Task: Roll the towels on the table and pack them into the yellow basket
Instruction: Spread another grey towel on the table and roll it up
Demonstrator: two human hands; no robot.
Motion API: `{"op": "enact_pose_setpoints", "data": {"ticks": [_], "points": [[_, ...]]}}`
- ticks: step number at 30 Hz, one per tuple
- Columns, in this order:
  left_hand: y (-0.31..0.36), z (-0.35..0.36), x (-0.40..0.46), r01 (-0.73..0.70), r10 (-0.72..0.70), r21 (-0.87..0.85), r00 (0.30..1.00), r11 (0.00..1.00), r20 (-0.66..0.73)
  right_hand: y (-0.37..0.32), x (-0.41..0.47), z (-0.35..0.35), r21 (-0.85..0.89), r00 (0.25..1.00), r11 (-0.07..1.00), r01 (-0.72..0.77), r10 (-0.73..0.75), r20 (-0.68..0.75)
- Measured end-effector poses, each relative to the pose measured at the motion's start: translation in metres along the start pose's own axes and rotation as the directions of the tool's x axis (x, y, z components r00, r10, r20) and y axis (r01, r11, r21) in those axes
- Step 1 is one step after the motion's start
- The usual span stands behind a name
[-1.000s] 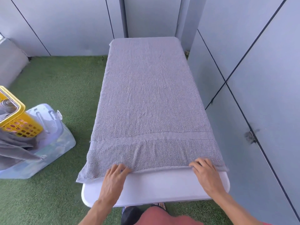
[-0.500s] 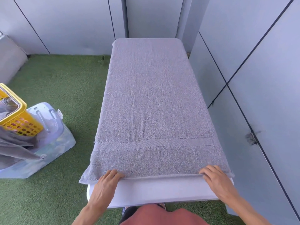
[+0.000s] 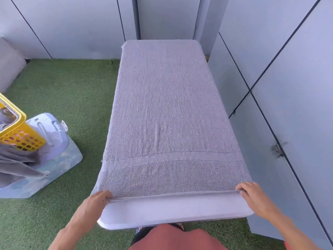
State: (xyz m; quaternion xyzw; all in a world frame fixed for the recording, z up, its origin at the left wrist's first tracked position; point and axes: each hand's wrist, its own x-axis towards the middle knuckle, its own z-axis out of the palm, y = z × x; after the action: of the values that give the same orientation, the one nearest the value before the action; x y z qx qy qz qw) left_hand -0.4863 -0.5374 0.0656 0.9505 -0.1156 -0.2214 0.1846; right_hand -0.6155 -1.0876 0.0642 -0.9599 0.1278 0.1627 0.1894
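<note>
A: Entry. A grey towel (image 3: 169,112) is seen spread flat along the white table (image 3: 176,212), covering it nearly to the far end; a bare strip of tabletop is left at the near edge. The towel's near hem is turned over into a thin first fold, running straight from one hand to the other.

B: Hand states to be recorded?

A: The left hand (image 3: 95,200) is placed at the near left corner, fingers curled over the folded hem and pinching it. The right hand (image 3: 252,193) is placed at the near right corner, fingers bent over the same hem and gripping it. Thumbs are hidden under the cloth, so their position cannot be told.

B: Step in hand?

A: Judged to be the start of rolling: only the first turn of the hem is formed, and the remaining length lies unrolled.

B: Destination noted?

A: The yellow basket (image 3: 17,130) is seen at the left edge of view, well apart from the table, resting on a pale plastic container (image 3: 59,150) on green turf (image 3: 72,91). Grey cloth (image 3: 14,165) is draped over its side.

B: Requirement for the next move?

A: Even pressure from both hands is likely called for, with the roll pushed away along the table so that the ends stay level and the core stays tight. A skewed roll is the probable risk if one hand leads.
</note>
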Motion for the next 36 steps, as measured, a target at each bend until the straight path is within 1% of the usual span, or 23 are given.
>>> {"op": "enact_pose_setpoints", "data": {"ticks": [2, 3, 5, 6, 7, 8, 9, 11, 12, 14, 16, 18, 20, 24, 28, 31, 33, 36], "points": [[0.002, -0.012, 0.011, 0.077, -0.070, -0.097, 0.995, 0.992, 0.072, -0.004, 0.012, -0.013, 0.024, 0.994, 0.999, -0.032, 0.029, 0.101], [0.002, -0.015, 0.015, 0.096, -0.086, -0.115, 0.992, 0.989, 0.088, -0.007, 0.016, -0.020, 0.032, 0.988, 0.998, -0.061, 0.055, 0.142], [0.002, -0.018, 0.017, 0.136, -0.130, -0.129, 0.990, 0.982, 0.059, -0.011, 0.020, -0.030, 0.057, 0.982, 0.992, -0.116, 0.107, 0.155], [0.003, -0.018, 0.016, 0.137, -0.139, -0.079, 0.990, 0.987, -0.014, -0.011, 0.020, -0.032, 0.069, 0.984, 0.988, -0.141, 0.131, 0.123], [0.003, -0.015, 0.013, 0.129, -0.126, 0.015, 0.985, 0.992, -0.114, -0.013, 0.018, -0.033, 0.066, 0.986, 0.985, -0.158, 0.153, 0.074], [0.004, -0.012, 0.008, 0.118, -0.094, 0.107, 0.974, 0.987, -0.205, -0.014, 0.015, -0.032, 0.061, 0.985, 0.983, -0.172, 0.170, 0.026], [0.008, -0.009, 0.002, 0.094, -0.047, 0.170, 0.963, 0.981, -0.264, -0.015, 0.010, -0.030, 0.065, 0.981, 0.980, -0.189, 0.191, -0.018], [0.016, 0.002, -0.008, 0.019, 0.050, 0.217, 0.950, 0.976, -0.308, -0.020, 0.002, -0.025, 0.100, 0.967, 0.968, -0.230, 0.239, -0.093], [0.018, 0.009, -0.011, 0.002, 0.062, 0.201, 0.947, 0.980, -0.315, -0.021, -0.001, -0.022, 0.106, 0.962, 0.968, -0.229, 0.242, -0.126], [0.017, 0.022, -0.015, 0.024, 0.025, 0.148, 0.946, 0.989, -0.323, -0.021, -0.005, -0.014, 0.116, 0.968, 0.979, -0.166, 0.184, -0.172], [0.012, 0.033, -0.018, 0.033, 0.019, 0.142, 0.937, 0.989, -0.348, -0.018, -0.007, -0.006, 0.154, 0.972, 0.984, -0.091, 0.121, -0.202], [0.006, 0.039, -0.022, 0.005, 0.051, 0.168, 0.944, 0.986, -0.327, -0.013, -0.009, -0.003, 0.177, 0.968, 0.982, -0.072, 0.111, -0.224], [0.002, 0.039, -0.024, -0.017, 0.074, 0.186, 0.949, 0.982, -0.306, -0.006, -0.014, -0.002, 0.140, 0.971, 0.989, -0.050, 0.080, -0.224], [0.004, 0.029, -0.026, -0.008, 0.050, 0.154, 0.962, 0.988, -0.270, 0.006, -0.018, 0.006, 0.048, 0.969, 0.999, -0.007, 0.019, -0.245], [0.003, 0.029, -0.016, -0.026, 0.076, 0.164, 0.949, 0.986, -0.305, 0.006, -0.006, 0.007, 0.039, 0.951, 0.998, -0.043, 0.053, -0.305], [0.007, 0.029, -0.011, -0.017, 0.072, 0.159, 0.934, 0.987, -0.350, 0.007, -0.003, 0.009, 0.007, 0.933, 0.999, -0.050, 0.049, -0.356], [0.004, 0.026, -0.016, -0.036, 0.085, 0.154, 0.942, 0.987, -0.324, 0.010, -0.008, 0.009, -0.025, 0.940, 0.999, -0.035, 0.025, -0.340], [-0.015, 0.022, -0.026, -0.075, 0.113, 0.195, 0.975, 0.978, -0.192, 0.021, -0.016, 0.004, -0.032, 0.968, 0.999, -0.027, 0.018, -0.251]]}}
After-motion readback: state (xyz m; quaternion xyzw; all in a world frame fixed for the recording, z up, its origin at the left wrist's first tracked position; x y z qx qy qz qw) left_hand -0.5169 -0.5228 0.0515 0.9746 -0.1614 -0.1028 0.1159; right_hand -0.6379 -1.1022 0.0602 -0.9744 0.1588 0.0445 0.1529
